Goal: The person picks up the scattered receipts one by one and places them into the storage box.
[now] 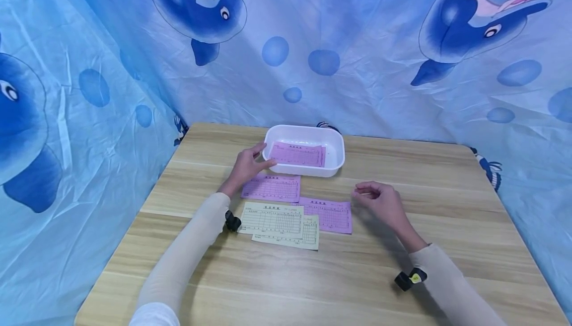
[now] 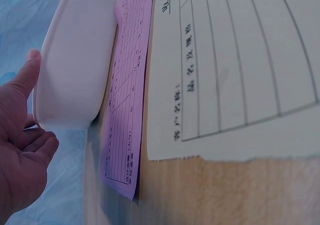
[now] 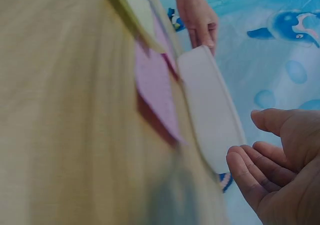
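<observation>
My left hand (image 1: pixel 248 166) holds the left end of a white plastic tray (image 1: pixel 337 153), with its thumb (image 2: pixel 31 67) at the rim and the other fingers bent by the end wall. Inside the tray lie pink printed slips (image 1: pixel 297 154). A pink slip (image 1: pixel 272 188) sits right in front of the tray, and another pink slip (image 1: pixel 335 215) lies nearer the right hand. Two overlapping pale green slips (image 1: pixel 270 220) are closest to me. My right hand (image 1: pixel 382 203), holding nothing, hovers right of the slips with loosely bent fingers (image 3: pixel 255 177).
Everything stands on a wood-grain table (image 1: pixel 286 286). A blue cloth (image 1: pixel 357 97) with dolphin figures hangs behind and to the left. Striped cords (image 1: pixel 491 172) show at the table's far corners. Each wrist wears a small black camera (image 1: pixel 404 281).
</observation>
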`<state>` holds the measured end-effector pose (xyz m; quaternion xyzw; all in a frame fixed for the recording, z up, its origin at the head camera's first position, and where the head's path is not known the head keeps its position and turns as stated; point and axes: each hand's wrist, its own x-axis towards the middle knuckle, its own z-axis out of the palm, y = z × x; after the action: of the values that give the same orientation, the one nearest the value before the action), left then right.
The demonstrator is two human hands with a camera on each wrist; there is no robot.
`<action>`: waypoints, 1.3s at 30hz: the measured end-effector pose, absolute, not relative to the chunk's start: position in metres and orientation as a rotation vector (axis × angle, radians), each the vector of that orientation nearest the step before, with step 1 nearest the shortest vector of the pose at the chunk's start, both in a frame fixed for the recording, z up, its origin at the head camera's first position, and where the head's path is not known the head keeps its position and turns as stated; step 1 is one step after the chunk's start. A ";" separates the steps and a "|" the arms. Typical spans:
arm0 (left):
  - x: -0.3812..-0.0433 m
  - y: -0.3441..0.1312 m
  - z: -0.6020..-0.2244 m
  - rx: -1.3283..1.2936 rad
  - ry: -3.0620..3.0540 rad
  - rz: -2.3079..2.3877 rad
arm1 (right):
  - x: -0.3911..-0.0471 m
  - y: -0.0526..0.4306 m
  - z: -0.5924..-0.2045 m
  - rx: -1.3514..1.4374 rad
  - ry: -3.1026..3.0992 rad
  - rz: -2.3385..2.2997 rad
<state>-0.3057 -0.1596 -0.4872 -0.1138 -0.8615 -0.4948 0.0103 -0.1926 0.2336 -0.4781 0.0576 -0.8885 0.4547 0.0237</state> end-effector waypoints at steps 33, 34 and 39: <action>-0.306 -0.162 -0.489 -0.360 -2.682 -1.573 | -0.182 0.215 -0.508 0.034 -2.856 1.520; -0.307 -0.162 -0.489 -0.362 -2.682 -1.571 | -0.182 0.214 -0.508 0.028 -2.860 1.520; -0.307 -0.162 -0.490 -0.364 -2.687 -1.564 | -0.183 0.212 -0.510 0.024 -2.886 1.500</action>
<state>-0.3067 -0.1622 -0.4899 -0.1163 -0.8584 -0.4996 0.0057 -0.1831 0.2124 -0.5098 0.0073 -0.8859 0.4605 -0.0554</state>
